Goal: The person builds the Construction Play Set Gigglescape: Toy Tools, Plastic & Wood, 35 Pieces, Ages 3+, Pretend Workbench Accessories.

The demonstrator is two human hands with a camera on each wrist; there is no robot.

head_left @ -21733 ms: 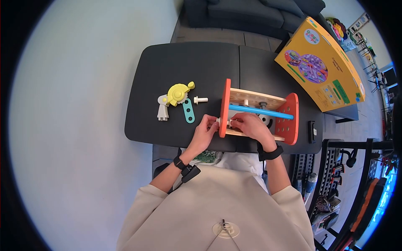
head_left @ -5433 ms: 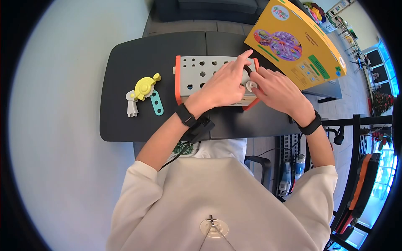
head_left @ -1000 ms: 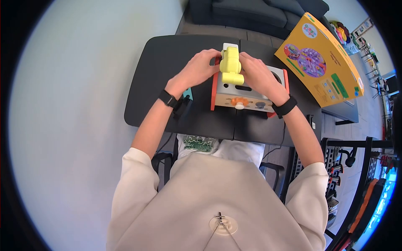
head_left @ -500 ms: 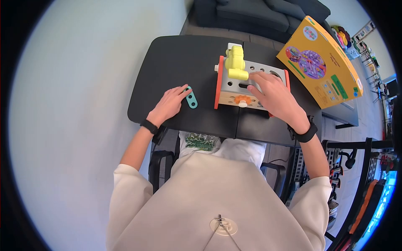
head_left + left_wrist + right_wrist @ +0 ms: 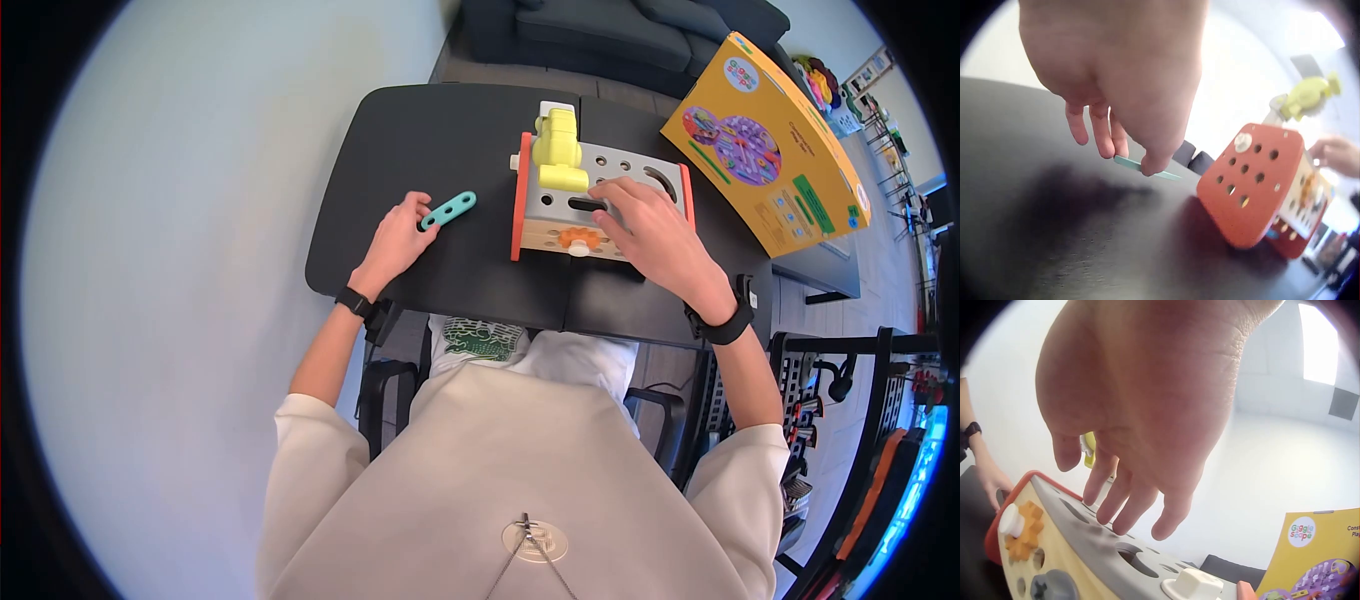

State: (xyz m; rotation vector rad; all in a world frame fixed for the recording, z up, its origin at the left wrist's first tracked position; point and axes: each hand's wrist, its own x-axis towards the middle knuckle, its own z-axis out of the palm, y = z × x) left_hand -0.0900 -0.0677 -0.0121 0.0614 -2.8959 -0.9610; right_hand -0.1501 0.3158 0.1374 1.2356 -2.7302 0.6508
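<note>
My left hand (image 5: 393,245) pinches one end of a flat teal connector strip (image 5: 449,210) with three holes. In the left wrist view the strip (image 5: 1129,163) appears edge-on between thumb and fingers, close over the table. A toy workbench (image 5: 521,200) with red end panels, pale wooden sides and a grey holed top stands to its right. Over that top, my right hand (image 5: 660,235) has its fingers loosely extended, tips close to the surface. A yellow toy piece (image 5: 558,150) with a white arm stands up at the workbench's left end.
An orange gear (image 5: 1030,532) with a white bolt head and a grey bolt (image 5: 1054,587) sit on the workbench's near side. A white bolt head (image 5: 1243,142) shows on the left panel. The large yellow box (image 5: 770,150) stands behind on the right.
My left hand has left the yellow piece, now standing on the workbench, and has picked at the teal strip, swinging it round. Earlier, the yellow piece lay on the table and the workbench faced differently.
</note>
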